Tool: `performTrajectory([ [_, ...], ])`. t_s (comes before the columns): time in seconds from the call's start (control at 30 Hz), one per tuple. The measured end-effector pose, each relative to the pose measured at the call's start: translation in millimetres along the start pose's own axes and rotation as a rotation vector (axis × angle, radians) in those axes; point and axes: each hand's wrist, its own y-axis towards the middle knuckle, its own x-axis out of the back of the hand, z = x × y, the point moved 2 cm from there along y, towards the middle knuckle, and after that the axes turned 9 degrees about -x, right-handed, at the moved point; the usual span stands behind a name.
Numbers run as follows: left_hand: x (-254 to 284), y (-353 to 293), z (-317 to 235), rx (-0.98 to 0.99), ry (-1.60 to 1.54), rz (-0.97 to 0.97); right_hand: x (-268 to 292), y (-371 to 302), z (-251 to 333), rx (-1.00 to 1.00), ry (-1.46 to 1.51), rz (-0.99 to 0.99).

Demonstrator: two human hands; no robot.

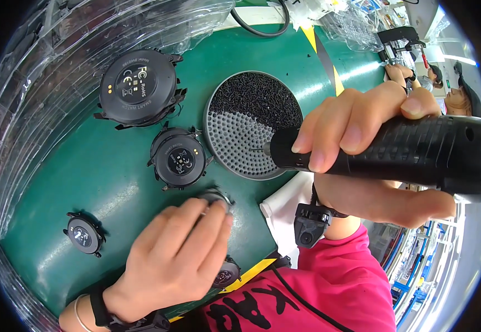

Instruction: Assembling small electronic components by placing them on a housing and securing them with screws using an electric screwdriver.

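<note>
Green is the worktop [46, 193], and it spreads under both hands. The largest thing in use is the black electric screwdriver [417, 146]. The right hand [379, 105] is wrapped around it, with the fingers on the upper side and the thumb below. In my opinion this is a good grip, if the wrist stays loose enough for setting the tool straight.

To the left of the right hand is the round grey tray [235, 141], its surface full of small holes. In my judgement, a light touch is best here, because a hard push can tip the tray or scatter what is in it.

Beyond the left hand [176, 254] lie two dark watches [127, 102], back side up, and a smaller-looking watch [84, 235] is to its left. The left hand itself is pinching a round piece [216, 195], perhaps also a watch, just below the tray. It is blurred, so I cannot tell its details. I would hold it by the edge and level, with fingertips away from the tool's path.

Smallest are the black screws [257, 97], heaped in the far part of the tray. The thin bit [261, 149] of the screwdriver, ahead of the right hand's fingers, is over the bare holes near them. Whether it touches, or carries a screw, I cannot tell; this deserves a look before lifting.
</note>
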Motion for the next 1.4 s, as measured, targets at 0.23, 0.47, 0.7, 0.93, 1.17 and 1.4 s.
performTrajectory([
  [0.23, -7.1, 1.1, 1.0, -0.055, -0.129, -0.089, -7.1, -3.6, 0.8, 0.147, 0.095, -0.012],
  [0.47, -4.3, 3.5, 3.2, -0.063, -0.13, -0.049, -16.3, -8.0, 4.1, 0.086, 0.216, 0.206],
  [0.7, -7.1, 2.5, 1.3, -0.053, -0.137, -0.074, -19.6, -9.3, 3.5, -0.083, 0.117, 0.342],
  [0.93, -4.5, 2.1, -0.1, -0.032, -0.151, -0.083, -19.6, -10.4, 9.0, -0.262, 0.022, 0.475],
  [1.17, -1.4, -0.7, -3.3, 0.023, -0.195, -0.097, -21.0, -6.7, 13.0, -0.321, -0.026, 0.512],
  [1.4, -4.3, -5.6, -4.7, -0.009, -0.067, -0.024, -15.6, -4.3, 7.5, -0.029, 0.167, 0.165],
])
